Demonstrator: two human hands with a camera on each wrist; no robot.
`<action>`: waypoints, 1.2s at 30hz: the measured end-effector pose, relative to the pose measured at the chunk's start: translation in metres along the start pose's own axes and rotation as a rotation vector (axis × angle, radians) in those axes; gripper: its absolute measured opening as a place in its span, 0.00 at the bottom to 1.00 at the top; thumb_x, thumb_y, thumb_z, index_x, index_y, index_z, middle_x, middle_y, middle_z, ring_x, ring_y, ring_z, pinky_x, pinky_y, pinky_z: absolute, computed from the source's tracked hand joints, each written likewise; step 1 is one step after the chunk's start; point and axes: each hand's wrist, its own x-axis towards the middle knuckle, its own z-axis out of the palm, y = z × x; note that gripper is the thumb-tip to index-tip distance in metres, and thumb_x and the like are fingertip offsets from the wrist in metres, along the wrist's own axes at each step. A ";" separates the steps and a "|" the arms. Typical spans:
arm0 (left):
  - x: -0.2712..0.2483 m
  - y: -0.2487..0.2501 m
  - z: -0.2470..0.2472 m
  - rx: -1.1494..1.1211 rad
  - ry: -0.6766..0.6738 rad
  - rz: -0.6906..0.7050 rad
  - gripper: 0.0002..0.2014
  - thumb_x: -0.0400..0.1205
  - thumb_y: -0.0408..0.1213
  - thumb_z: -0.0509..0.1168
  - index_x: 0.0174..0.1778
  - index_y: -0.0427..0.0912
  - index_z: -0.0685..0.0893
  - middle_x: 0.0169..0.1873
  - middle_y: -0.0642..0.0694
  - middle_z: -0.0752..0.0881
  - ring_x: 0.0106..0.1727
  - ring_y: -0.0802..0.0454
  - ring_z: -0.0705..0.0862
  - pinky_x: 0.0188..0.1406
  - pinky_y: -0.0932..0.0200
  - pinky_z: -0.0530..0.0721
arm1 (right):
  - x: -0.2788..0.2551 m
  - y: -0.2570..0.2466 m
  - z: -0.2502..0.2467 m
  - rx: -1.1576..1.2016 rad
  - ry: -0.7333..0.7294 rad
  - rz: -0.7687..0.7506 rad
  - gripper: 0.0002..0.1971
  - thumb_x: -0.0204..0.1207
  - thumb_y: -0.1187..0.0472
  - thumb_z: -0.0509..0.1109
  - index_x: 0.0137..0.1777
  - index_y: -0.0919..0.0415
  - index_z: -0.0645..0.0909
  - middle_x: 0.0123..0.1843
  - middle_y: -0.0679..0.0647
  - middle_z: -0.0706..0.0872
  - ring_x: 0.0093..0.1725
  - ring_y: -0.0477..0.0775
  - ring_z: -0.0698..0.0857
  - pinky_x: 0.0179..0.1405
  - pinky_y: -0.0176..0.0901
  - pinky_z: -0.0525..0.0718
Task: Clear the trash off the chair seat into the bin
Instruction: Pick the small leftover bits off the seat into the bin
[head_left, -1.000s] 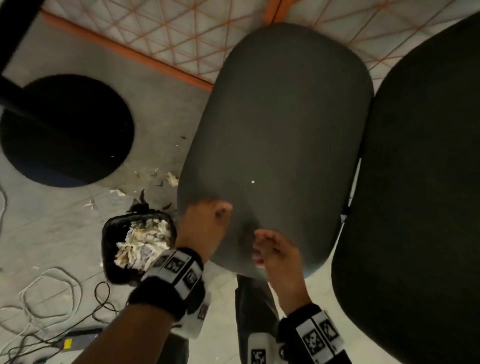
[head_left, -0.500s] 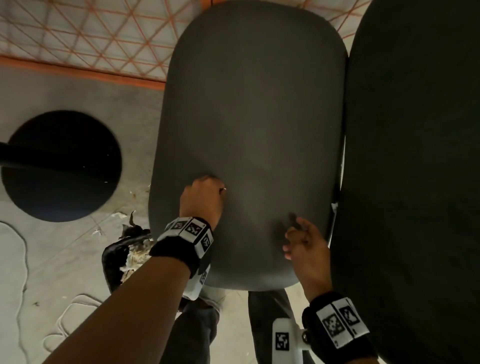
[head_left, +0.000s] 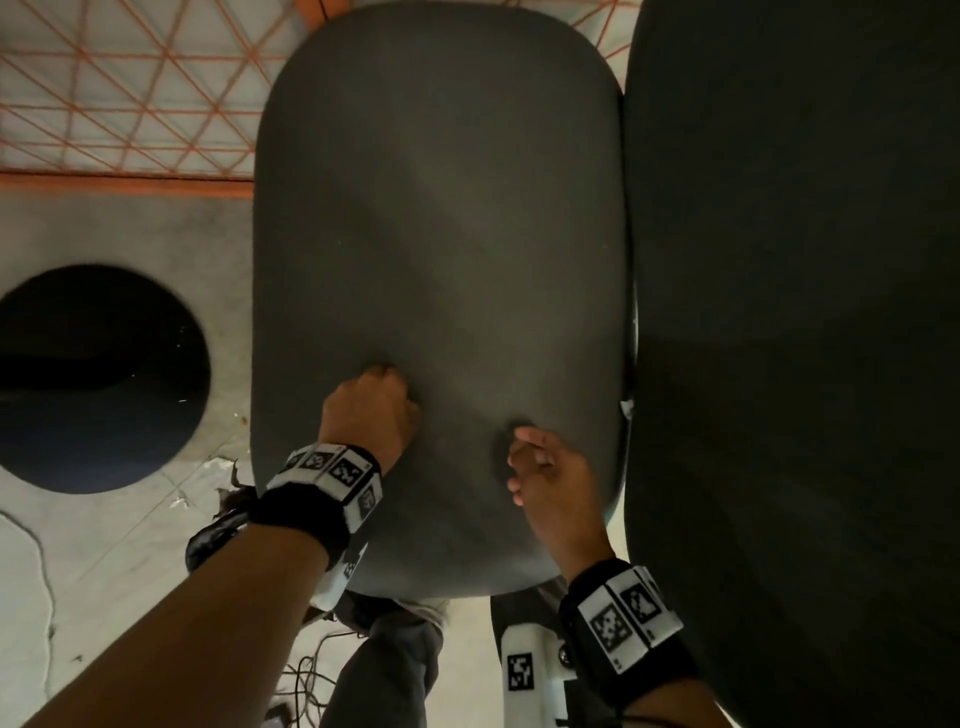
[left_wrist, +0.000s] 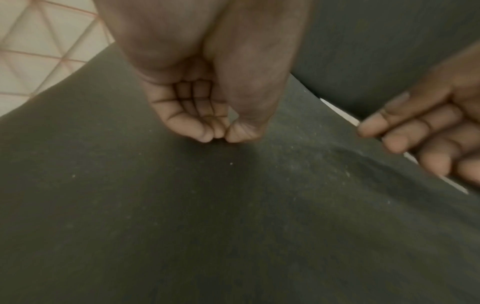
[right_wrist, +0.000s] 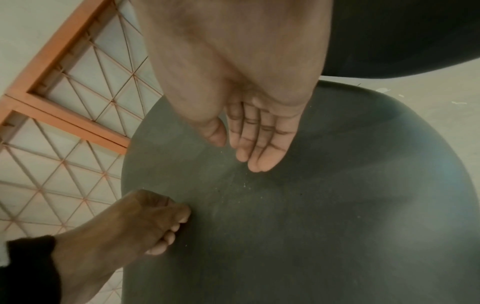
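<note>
The grey chair seat fills the middle of the head view and carries only tiny pale specks. My left hand rests on the near part of the seat. Its fingertips and thumb are pinched together against the fabric, and nothing shows between them. To its right, my right hand hovers just above the seat with fingers straight, close together and empty. The black bin stands on the floor left of the seat, mostly hidden behind my left forearm.
A second dark chair stands close against the seat's right side. On the floor to the left lie a black round disc, a few paper scraps and cables. An orange lattice panel runs along the far side.
My left hand moved from the seat's front-left edge by the bin onto the seat, where a white speck lay. My right hand shifted right. The bin slid behind my left forearm.
</note>
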 end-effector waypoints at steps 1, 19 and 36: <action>-0.002 0.002 -0.001 -0.041 -0.009 0.011 0.10 0.79 0.43 0.64 0.41 0.38 0.80 0.44 0.37 0.85 0.47 0.32 0.85 0.43 0.47 0.80 | 0.001 0.001 -0.004 -0.010 0.022 0.004 0.08 0.79 0.52 0.64 0.55 0.41 0.80 0.49 0.48 0.88 0.53 0.58 0.87 0.62 0.62 0.84; -0.037 0.078 0.025 -0.392 -0.141 0.177 0.07 0.72 0.41 0.71 0.37 0.42 0.81 0.31 0.44 0.88 0.38 0.41 0.87 0.41 0.45 0.86 | 0.028 -0.045 -0.054 -0.892 0.206 0.002 0.26 0.77 0.60 0.61 0.75 0.64 0.64 0.66 0.69 0.80 0.66 0.74 0.80 0.60 0.58 0.79; -0.124 -0.008 0.046 -0.577 -0.124 0.085 0.09 0.75 0.40 0.73 0.35 0.49 0.77 0.29 0.53 0.83 0.32 0.60 0.83 0.32 0.65 0.77 | 0.056 -0.065 -0.043 -1.839 -0.035 -0.224 0.11 0.79 0.65 0.60 0.52 0.63 0.84 0.57 0.60 0.88 0.58 0.64 0.87 0.52 0.52 0.85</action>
